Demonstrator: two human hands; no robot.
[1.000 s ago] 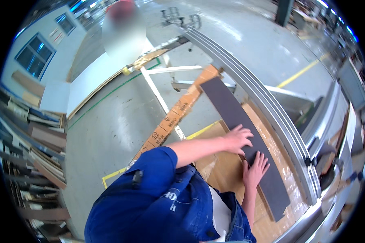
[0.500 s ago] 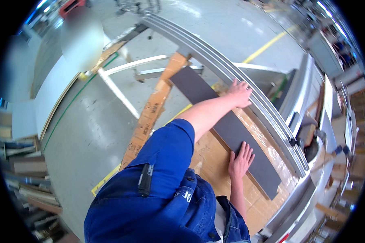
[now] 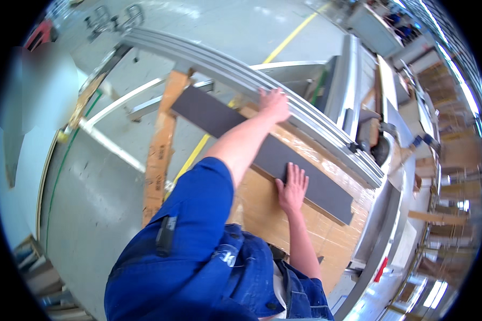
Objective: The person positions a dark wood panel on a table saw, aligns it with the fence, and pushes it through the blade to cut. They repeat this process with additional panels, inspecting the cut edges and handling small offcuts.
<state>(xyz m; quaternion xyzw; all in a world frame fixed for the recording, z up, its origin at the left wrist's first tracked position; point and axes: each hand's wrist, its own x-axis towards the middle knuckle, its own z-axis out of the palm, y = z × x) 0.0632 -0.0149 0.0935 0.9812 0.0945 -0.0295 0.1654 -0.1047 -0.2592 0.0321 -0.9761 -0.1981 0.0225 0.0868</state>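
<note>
A long dark grey board (image 3: 305, 170) lies slantwise on a cardboard-covered surface (image 3: 262, 200), beside a long silver aluminium rail (image 3: 219, 65). My left hand (image 3: 276, 105) reaches across the board to the rail, its fingers bent over the rail's near edge. Lower down, my right hand (image 3: 293, 190) rests on the board near its right part, fingers stretched out and thumb apart. My left forearm hides a middle stretch of the board. The board's far left end sticks out past a brown cardboard strip (image 3: 159, 150).
A white metal frame (image 3: 115, 144) stands over the grey floor at left. Large pale panels (image 3: 24, 198) lean at far left, next to a blurred area. Machine parts (image 3: 380, 139) lie beyond the rail's right end. Shelving with stacked material (image 3: 455, 224) lines the right.
The view has swung, so the whole scene sits further left and is turned slightly. Both hands keep about the same places on the rail and the board.
</note>
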